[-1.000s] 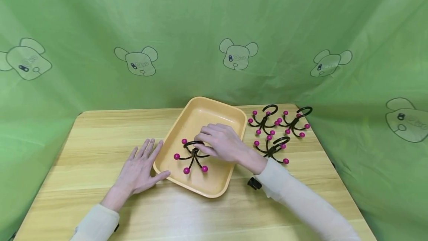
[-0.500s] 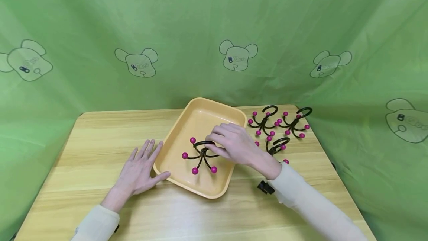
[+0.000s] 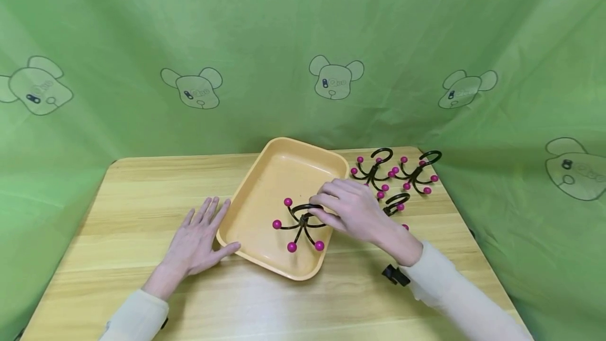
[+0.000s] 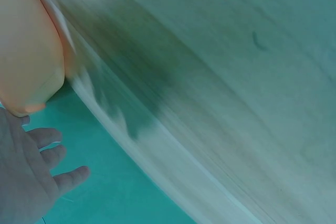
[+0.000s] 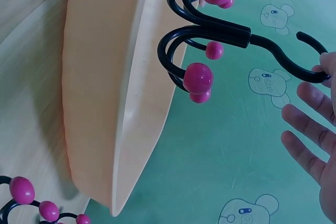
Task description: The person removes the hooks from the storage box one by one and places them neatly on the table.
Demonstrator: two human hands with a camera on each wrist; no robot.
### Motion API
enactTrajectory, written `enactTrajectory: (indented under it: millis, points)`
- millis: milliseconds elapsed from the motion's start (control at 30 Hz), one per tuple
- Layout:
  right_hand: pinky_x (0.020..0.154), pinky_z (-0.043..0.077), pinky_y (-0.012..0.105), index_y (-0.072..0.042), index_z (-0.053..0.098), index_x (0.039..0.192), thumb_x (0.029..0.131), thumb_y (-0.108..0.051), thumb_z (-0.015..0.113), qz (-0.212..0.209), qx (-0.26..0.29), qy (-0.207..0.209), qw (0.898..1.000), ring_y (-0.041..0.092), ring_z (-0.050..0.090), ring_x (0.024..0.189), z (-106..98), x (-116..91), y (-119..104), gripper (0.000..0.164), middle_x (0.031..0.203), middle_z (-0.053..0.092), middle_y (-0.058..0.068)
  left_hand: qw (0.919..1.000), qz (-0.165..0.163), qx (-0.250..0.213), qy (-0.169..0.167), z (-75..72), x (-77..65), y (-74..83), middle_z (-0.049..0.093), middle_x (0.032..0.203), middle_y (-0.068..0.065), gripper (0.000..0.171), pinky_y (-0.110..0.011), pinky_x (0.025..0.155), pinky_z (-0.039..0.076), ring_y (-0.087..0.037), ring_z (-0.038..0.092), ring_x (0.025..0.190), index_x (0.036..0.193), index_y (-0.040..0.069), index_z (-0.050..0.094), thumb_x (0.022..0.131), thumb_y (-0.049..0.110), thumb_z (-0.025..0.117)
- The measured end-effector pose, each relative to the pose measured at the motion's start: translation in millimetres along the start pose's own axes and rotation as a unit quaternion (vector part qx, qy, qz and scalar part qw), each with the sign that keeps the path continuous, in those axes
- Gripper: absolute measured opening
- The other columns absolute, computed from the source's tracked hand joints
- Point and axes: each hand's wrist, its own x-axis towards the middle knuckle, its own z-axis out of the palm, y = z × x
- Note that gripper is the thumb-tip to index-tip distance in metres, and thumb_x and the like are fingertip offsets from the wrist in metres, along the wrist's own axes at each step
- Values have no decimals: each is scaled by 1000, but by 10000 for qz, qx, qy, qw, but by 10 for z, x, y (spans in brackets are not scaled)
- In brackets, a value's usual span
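My right hand [image 3: 352, 209] pinches the curved top of a black multi-arm hook [image 3: 303, 221] with pink ball tips. In the right wrist view this hook [image 5: 226, 31] is held up above the rim of the yellow-orange tray [image 5: 105, 77], arms spread, with thumb and forefinger at its crook. The other fingers of that hand [image 5: 317, 129] are extended. My left hand [image 3: 194, 243] lies with straight, spread fingers against the left corner of the tray [image 3: 279, 183]. In the left wrist view, the left hand [image 4: 26, 166] reaches to the tray's wall [image 4: 37, 45].
Three similar hooks stand right of the tray: a back one [image 3: 373, 173], a far-right one [image 3: 415, 174], and a nearer one [image 3: 389, 209] partly hidden by the right hand. A green curtain [image 3: 265, 41] with bear prints surrounds the wooden table [image 3: 156, 199].
My right hand has carried the hook rightward across the tray, toward its right rim. The nearer hook has become more covered by the hand. My left hand and the tray have stayed put.
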Motion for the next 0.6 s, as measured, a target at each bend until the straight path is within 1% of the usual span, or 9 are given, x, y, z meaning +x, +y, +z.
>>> enactTrajectory:
  millis: [133, 333, 400, 600]
  points:
    - [67, 60, 30, -15, 78, 96, 110, -43, 52, 68, 2, 32, 10000, 14, 70, 76, -70, -62, -7, 41, 87, 75, -3, 10000, -8, -6, -1, 2, -4, -4, 33, 171, -22, 103, -65, 128, 34, -40, 30, 161, 169, 14, 24, 93, 76, 55]
    - [68, 61, 32, -14, 78, 95, 111, -42, 50, 61, -76, 130, 9999, 17, 71, 78, -164, -199, -33, 44, 88, 76, 0, 10000, -3, 1, -1, 4, -7, -7, 33, 171, -22, 103, -65, 128, 34, -40, 30, 161, 169, 15, 23, 93, 76, 55]
    - [67, 60, 31, -14, 78, 95, 111, -42, 49, 100, -106, 139, 9998, 17, 71, 77, -203, -251, -43, 44, 88, 76, 0, 10000, 2, 1, -4, 7, -6, -8, 33, 171, -22, 103, -65, 128, 34, -40, 30, 162, 170, 15, 23, 93, 77, 55]
    - [69, 61, 33, -13, 78, 94, 111, -42, 49, 189, -120, 229, 9995, 17, 71, 76, -333, -386, -65, 44, 88, 76, 0, 10000, 6, -21, 28, 12, -6, -13, 32, 171, -22, 103, -65, 128, 33, -40, 30, 162, 169, 16, 23, 93, 76, 55]
